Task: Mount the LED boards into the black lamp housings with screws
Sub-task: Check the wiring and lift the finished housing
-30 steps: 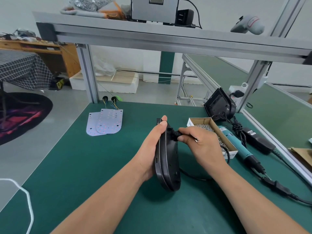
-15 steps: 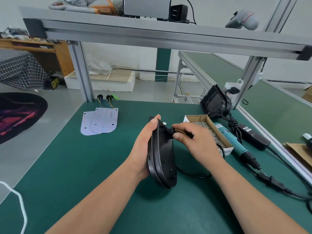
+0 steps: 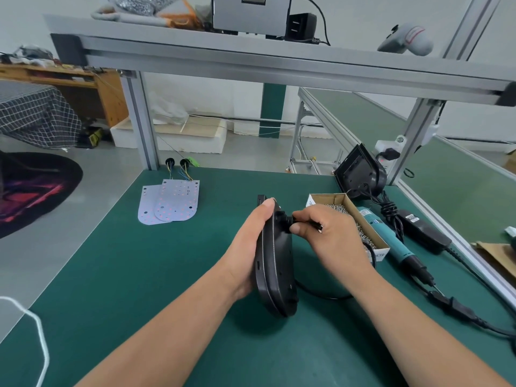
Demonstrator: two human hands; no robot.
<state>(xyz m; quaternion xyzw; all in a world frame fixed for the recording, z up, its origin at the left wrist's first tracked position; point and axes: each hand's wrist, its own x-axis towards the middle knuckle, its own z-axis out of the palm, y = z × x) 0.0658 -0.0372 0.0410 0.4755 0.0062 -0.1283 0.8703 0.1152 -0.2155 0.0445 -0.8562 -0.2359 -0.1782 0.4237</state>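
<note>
One rounded matte-black housing (image 3: 275, 275) rests in left hand (image 3: 245, 247).

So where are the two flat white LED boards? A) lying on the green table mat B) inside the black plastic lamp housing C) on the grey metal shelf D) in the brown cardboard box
A: the flat white LED boards lie overlapping on the green table mat, left of the black plastic lamp housing that the left hand holds on edge while the right hand pinches its black cable fitting.
</note>
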